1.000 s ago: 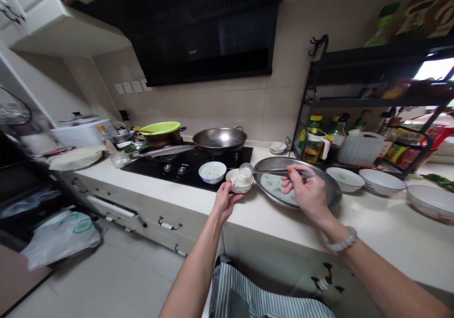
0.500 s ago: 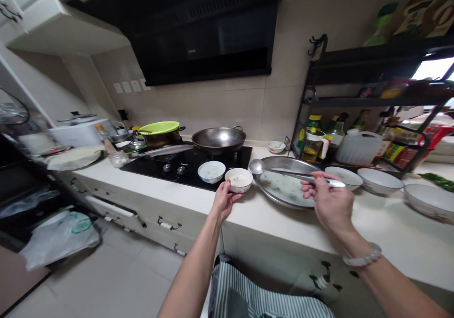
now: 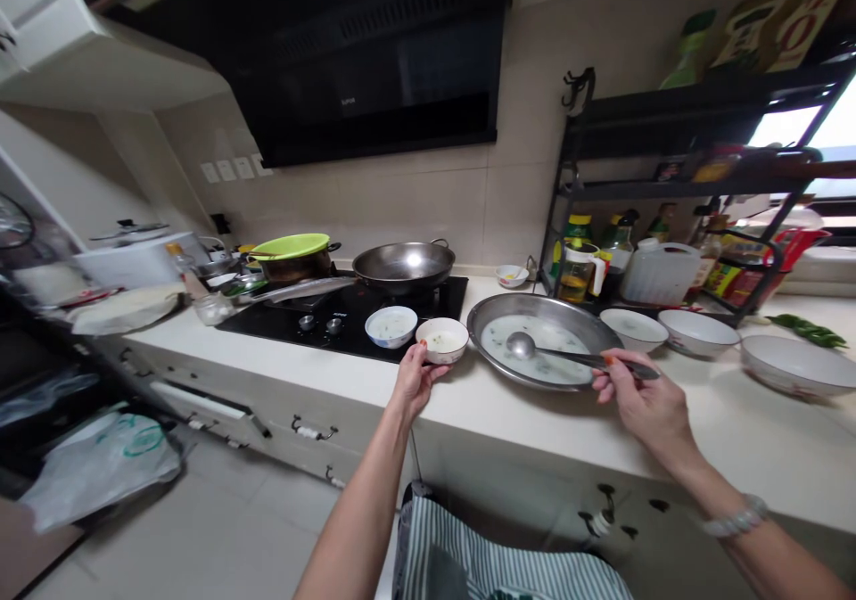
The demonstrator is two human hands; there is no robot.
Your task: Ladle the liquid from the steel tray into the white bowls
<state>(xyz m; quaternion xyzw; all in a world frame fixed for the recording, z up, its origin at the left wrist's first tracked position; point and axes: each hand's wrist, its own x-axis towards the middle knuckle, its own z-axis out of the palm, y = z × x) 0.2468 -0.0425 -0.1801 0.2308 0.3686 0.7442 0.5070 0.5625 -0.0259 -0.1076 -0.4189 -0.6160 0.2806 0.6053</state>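
My left hand grips the near side of a small bowl of whitish soup, thumb on its rim. Touching or close beside that bowl is another bowl, blue-white and also holding pale liquid. My right hand is closed around the handle of a metal ladle. The ladle's head hangs over the wide steel basin, which holds milky soup with green bits. Whether the ladle's underside touches the soup I cannot tell.
A wok and a pot under a lime-green basin stand on the black hob. Right of the soup are a bowl with pale liquid and two more bowls. Behind them rises a black rack with bottles.
My right hand has moved right and slightly down, carrying the ladle's head from the basin's left rim to over the soup. My left hand stays on the small bowl. The view has shifted slightly.
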